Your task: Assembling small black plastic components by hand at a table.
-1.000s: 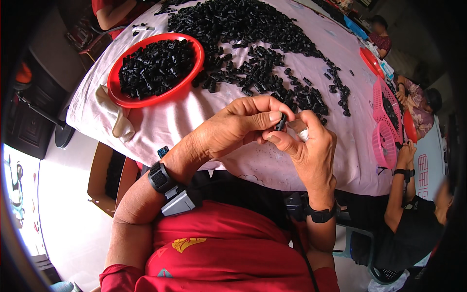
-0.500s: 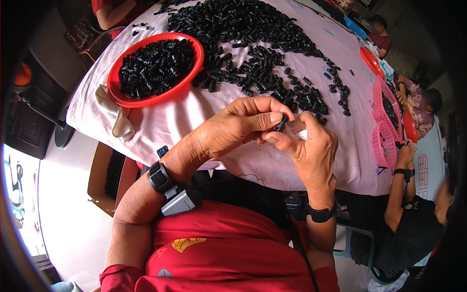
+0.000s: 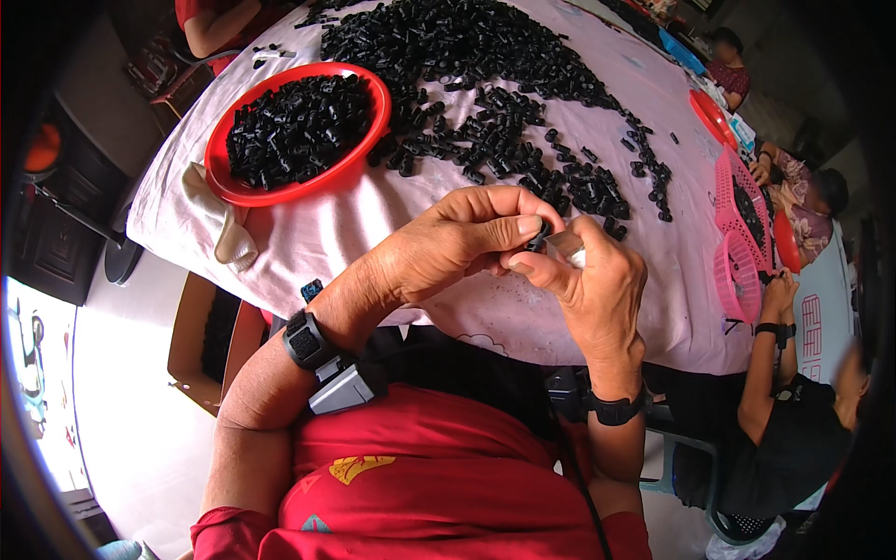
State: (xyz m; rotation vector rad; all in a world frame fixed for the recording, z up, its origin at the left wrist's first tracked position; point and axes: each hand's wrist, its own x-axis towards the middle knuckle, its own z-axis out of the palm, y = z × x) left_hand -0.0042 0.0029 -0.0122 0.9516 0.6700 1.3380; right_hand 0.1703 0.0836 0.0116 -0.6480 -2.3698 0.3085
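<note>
Pale pink cloth is spread over a large table (image 3: 392, 224), and much of its middle and far part is covered by a wide heap of small black plastic pieces (image 3: 485, 84). Near the left edge a red bowl (image 3: 369, 140) is set, filled with more of the same pieces, and a cream-coloured glove (image 3: 219, 224) is draped over that edge just beside the bowl. At the right edge two pink baskets (image 3: 742, 233) are placed, where other people are seated; one of their hands (image 3: 775, 294) is rested by the nearer basket.

Above the near edge of the table both hands are brought together. A small black piece (image 3: 539, 237) is pinched by the thumb and fingers of the left hand (image 3: 457, 238). The right hand (image 3: 597, 285) is closed around a small clear part (image 3: 567, 246), which is pressed against the black piece so that the two touch between the fingertips. A black watch (image 3: 303, 341) is worn on the left wrist and a black band (image 3: 616, 409) on the right.
</note>
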